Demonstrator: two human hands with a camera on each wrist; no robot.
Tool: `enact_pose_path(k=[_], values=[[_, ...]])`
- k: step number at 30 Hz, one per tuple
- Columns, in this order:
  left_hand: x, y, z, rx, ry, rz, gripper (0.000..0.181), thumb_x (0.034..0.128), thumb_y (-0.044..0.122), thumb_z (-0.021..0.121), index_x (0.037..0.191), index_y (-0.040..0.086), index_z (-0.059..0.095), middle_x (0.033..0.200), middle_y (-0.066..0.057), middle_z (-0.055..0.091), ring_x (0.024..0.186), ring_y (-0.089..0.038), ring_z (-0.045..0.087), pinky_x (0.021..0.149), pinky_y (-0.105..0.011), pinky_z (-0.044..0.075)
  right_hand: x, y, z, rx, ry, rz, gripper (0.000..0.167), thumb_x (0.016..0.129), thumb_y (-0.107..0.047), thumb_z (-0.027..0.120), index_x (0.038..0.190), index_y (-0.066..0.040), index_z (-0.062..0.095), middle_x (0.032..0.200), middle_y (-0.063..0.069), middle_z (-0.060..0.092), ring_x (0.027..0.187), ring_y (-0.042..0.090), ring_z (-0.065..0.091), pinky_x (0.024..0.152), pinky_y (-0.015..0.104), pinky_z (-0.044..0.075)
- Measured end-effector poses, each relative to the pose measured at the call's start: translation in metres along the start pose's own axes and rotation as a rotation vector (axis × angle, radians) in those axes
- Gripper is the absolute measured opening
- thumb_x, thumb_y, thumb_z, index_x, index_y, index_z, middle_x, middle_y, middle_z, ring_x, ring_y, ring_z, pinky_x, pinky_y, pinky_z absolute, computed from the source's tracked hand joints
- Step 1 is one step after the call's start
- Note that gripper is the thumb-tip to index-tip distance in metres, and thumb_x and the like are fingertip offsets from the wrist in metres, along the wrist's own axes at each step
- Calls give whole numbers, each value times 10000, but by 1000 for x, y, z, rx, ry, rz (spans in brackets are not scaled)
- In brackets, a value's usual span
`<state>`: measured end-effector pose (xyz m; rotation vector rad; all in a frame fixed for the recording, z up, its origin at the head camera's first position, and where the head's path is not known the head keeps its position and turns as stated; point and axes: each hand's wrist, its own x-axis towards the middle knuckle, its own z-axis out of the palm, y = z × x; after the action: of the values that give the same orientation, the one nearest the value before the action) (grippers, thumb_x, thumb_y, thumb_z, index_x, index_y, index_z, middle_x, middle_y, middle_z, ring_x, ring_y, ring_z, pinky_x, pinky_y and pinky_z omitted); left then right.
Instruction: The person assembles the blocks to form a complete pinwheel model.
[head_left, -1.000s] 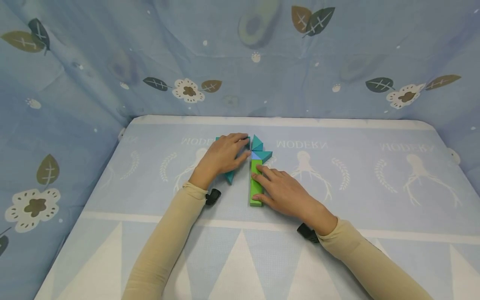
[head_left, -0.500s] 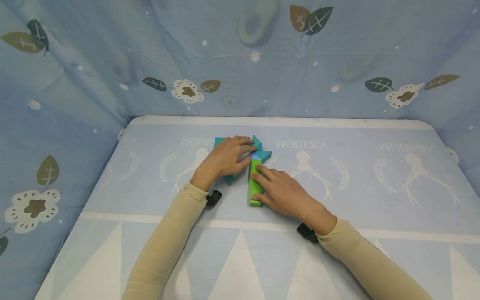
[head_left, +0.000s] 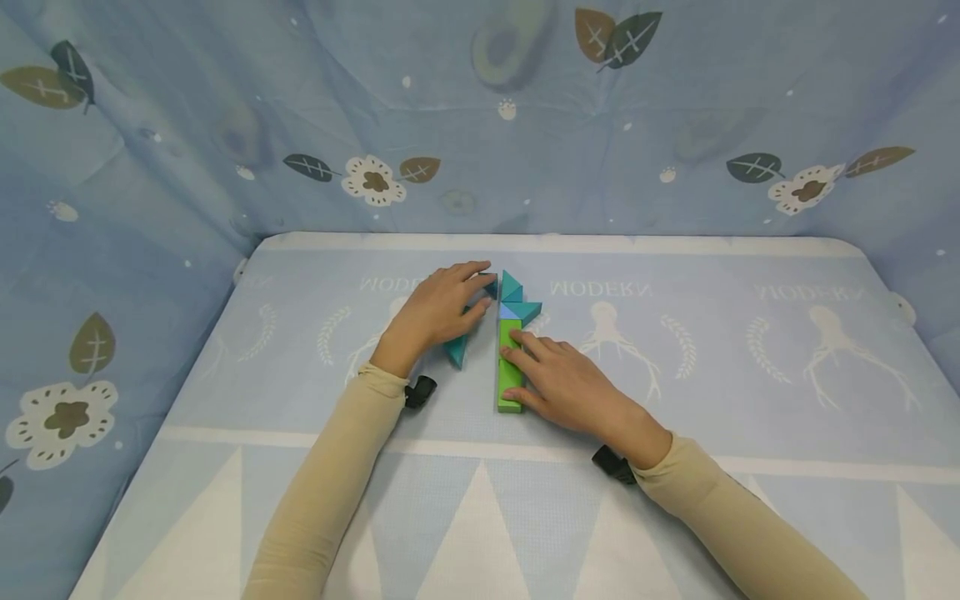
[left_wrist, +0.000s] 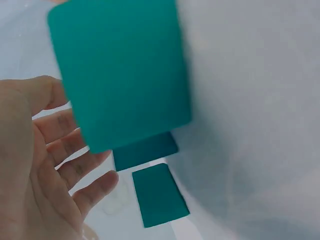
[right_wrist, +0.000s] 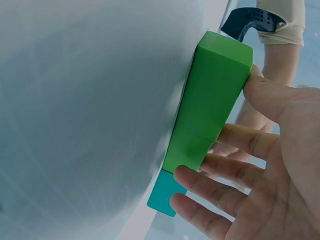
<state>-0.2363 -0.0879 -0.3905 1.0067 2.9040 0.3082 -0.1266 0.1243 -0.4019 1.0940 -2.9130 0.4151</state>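
Two green blocks [head_left: 509, 383] lie end to end in a column, and my right hand [head_left: 558, 379] rests its fingertips and thumb along their right side. Above them sit a lavender triangle [head_left: 506, 312] and teal triangular blocks [head_left: 512, 287]. Just left of this column, my left hand [head_left: 438, 304] has loosely bent fingers over a darker teal piece [head_left: 492, 287]; its fingertips are at or near that piece. Another teal triangular block [head_left: 456, 350] shows partly below the left palm. In the left wrist view, a large teal face [left_wrist: 120, 75] hides part of the fingers.
A patterned pale blue and white mat [head_left: 712, 400] covers the table. Behind it hangs a blue curtain [head_left: 555, 183] with flowers and leaves. Dark wrist cameras [head_left: 615, 465] sit under both wrists.
My left hand first moved right to the top of the column, then drew back left, uncovering the teal and lavender pieces there. The right hand stays on the green blocks.
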Motion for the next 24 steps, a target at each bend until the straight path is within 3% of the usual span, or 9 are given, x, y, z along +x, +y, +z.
enact_pose_path(k=[6,16,24], values=[[1,-3,4,-29,-31,-10,512,1019,327,508,1484,127,438,1566,-50,368,1436,-268,360,1150,-502,326,0,0,1,0,1,1,601,940,-445,616,1398,-66,531,1483,154,443,1292,325,511,993,487,469],[0,-3,3,-52,-52,-30,469,1016,321,510,1452,149,491,1536,-19,421,1416,-239,395,1165,-471,311,0,0,1,-2,-17,10,604,945,-445,608,1410,-70,521,1492,150,434,1299,325,505,997,496,466],[-1,0,1,-65,-55,1,444,1008,251,523,1430,113,516,1523,-34,438,1402,-256,411,1163,-461,316,1,0,2,-3,-11,8,610,943,-452,606,1409,-69,520,1490,155,435,1300,325,504,997,497,463]])
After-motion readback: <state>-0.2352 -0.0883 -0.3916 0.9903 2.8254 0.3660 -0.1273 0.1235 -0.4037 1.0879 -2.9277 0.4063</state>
